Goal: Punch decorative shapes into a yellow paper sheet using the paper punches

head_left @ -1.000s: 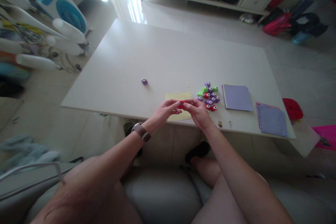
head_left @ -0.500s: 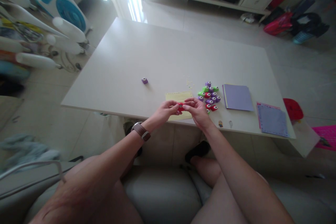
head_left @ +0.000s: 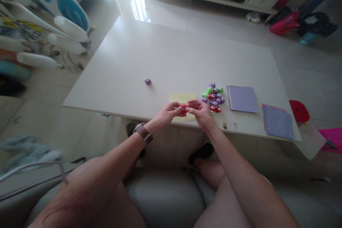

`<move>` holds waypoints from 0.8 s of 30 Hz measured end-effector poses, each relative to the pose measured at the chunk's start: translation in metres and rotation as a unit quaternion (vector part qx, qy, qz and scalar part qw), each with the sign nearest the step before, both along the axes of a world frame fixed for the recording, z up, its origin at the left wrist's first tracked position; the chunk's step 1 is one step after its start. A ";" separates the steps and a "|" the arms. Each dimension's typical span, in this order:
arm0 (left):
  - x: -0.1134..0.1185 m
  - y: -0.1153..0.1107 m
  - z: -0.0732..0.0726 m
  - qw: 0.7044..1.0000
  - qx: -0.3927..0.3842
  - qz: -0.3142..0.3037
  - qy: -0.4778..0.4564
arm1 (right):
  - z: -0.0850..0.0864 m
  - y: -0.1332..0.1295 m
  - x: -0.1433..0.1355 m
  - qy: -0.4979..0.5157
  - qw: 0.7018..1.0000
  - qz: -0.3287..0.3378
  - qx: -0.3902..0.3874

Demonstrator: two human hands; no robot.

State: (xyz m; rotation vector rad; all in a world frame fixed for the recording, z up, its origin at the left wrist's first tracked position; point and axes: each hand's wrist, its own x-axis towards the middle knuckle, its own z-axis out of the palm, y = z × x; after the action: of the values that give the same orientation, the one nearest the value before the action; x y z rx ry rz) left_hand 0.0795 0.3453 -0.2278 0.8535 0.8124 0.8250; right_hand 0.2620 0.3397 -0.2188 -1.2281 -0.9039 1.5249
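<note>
Between my two hands is a small red craft paper punch, near the table's front edge. My left hand pinches it from the left, and my right hand grips it from the right with thumb and fingers. Beneath them lies a sheet of yellow paper, partly covered by the hands. Just right of my right hand sits a cluster of purple, green and red punches. Tiny pale paper bits are scattered beyond the yellow sheet.
A lone purple punch stands left on the white table. To the right are a stack of purple paper and a stack of punched bluish sheets. Two small flat items, one a cartoon figure, lie by the front edge.
The red punch has turned slightly between my fingers, and more of its red body shows. Both hands stay in nearly the same place.
</note>
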 end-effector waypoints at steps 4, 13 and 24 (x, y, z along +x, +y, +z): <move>0.001 0.000 0.000 1.000 0.004 -0.001 -0.004 | 0.000 0.000 0.000 0.013 1.000 -0.006 -0.002; 0.000 -0.001 0.000 1.000 -0.001 -0.003 -0.006 | 0.000 -0.001 -0.001 0.026 1.000 -0.011 -0.004; 0.002 0.000 -0.004 1.000 -0.006 -0.003 -0.015 | -0.003 0.000 -0.002 0.023 0.999 -0.023 0.005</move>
State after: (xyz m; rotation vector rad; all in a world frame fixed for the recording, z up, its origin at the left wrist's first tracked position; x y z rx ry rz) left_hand 0.0817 0.3453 -0.2315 0.8314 0.7870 0.8256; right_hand 0.2603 0.3393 -0.2221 -1.1942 -0.8478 1.5049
